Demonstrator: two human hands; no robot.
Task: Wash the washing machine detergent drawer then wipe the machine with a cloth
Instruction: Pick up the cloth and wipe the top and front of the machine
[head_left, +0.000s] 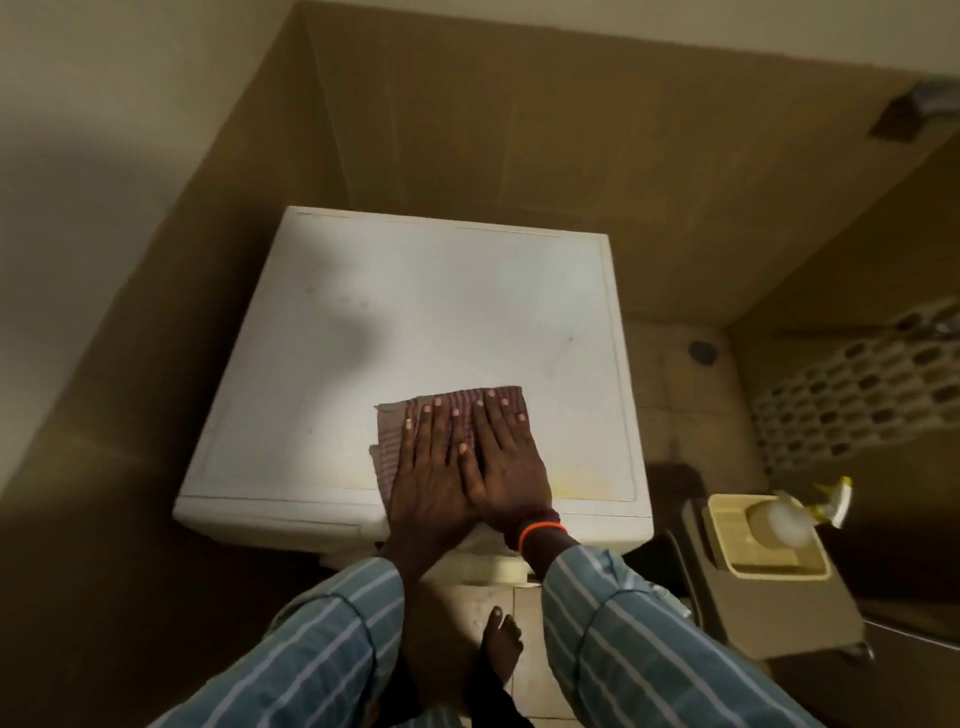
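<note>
Plainly, both hands lie flat with fingers straight and spread, side by side on the cloth (457, 415), pressing it down onto the top of the washing machine (405, 322). The left hand (431, 467) covers the cloth's nearer left part; the right hand (506, 457), with an orange band at the wrist, sits just beside it, the 2 thumbs touching or nearly so. Neither hand pinches or curls round the fabric; the palms bear on it, which I judge suits pushing a folded cloth across a broad flat panel with even pressure.

That folded, reddish striped cloth lies near the middle of the top's front edge, its far edge and left side showing past the fingertips. A faint yellowish stain marks the top close to its front right corner, just right of the right hand, so that patch likely still wants a pass. From the front edge, the rest of the panel is open to the hands' reach. The detergent drawer cannot be made out from this angle.

Brown walls close in behind and to the left of the machine. Beside its front right corner stands a low unit carrying a cream tray (763, 540) and a spray bottle (800, 514). Below, striped sleeves and 1 bare foot on a tiled floor.
</note>
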